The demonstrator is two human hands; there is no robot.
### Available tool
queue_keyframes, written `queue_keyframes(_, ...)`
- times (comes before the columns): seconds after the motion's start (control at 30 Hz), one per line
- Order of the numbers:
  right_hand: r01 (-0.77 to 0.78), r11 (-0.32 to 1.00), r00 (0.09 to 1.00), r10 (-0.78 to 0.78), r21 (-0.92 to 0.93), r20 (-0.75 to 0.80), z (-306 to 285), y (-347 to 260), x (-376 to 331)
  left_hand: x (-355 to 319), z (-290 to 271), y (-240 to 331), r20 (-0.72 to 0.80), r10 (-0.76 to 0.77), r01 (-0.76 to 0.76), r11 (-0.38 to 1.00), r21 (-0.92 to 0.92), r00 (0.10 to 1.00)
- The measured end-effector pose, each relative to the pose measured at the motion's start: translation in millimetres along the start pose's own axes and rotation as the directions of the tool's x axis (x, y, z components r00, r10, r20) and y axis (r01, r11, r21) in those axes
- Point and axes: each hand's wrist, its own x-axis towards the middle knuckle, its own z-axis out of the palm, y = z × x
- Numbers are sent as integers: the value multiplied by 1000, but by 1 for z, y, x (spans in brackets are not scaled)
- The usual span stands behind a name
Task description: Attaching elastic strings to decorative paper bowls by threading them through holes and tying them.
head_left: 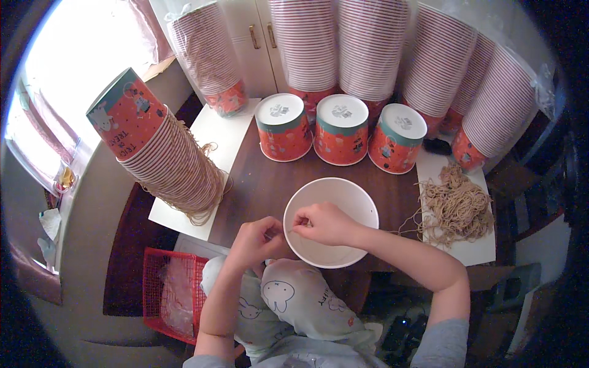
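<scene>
Now | left hand (256, 236) and right hand (324, 222) both pinched on thin string (289, 231) at near rim of white paper bucket (343, 199) | keep string taut, bucket steady | beyond: three upturned orange buckets (341, 130), twine heap (457, 205), stacked buckets (169, 153).

3 orange paper buckets (341, 129) stand upside down in a row at the upper middle of the frame, white bottoms up, on a dark wooden table (261, 181). Behind them, along the top edge, tall nested stacks of buckets (374, 46) stand wrapped in clear plastic. At the left, another nested stack (162, 150) leans on its side over a white sheet (215, 132). A heap of tan string (457, 205) lies at the right. A red wire basket (172, 294) sits at the lower left.
</scene>
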Motion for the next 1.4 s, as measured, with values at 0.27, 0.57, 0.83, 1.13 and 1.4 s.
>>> queue_keyframes(0.27, 27, 999, 999, -25, 36, -34, 2, 1, 0, 0, -1, 0, 12, 0, -1, 1000, 13, 1000)
queue_keyframes(0.57, 13, 994, 1000, -11, 108, -20, 6, 7, 1, 0, -1, 0, 30, -12, 12, 1000, -7, 999)
queue_keyframes(0.83, -14, 997, 1000, 13, 72, 13, 6, 6, 1, -1, -3, 3, 48, -34, 34, 999, 1, 998)
queue_keyframes(1.13, 4, 999, 1000, -5, 49, 7, 10, 8, 2, -1, -2, 8, 48, -62, 63, 998, -23, 997)
queue_keyframes(1.4, 8, 999, 1000, -8, 54, 1, 9, 8, 2, 1, 5, 6, -11, -48, 48, 999, -5, 999)
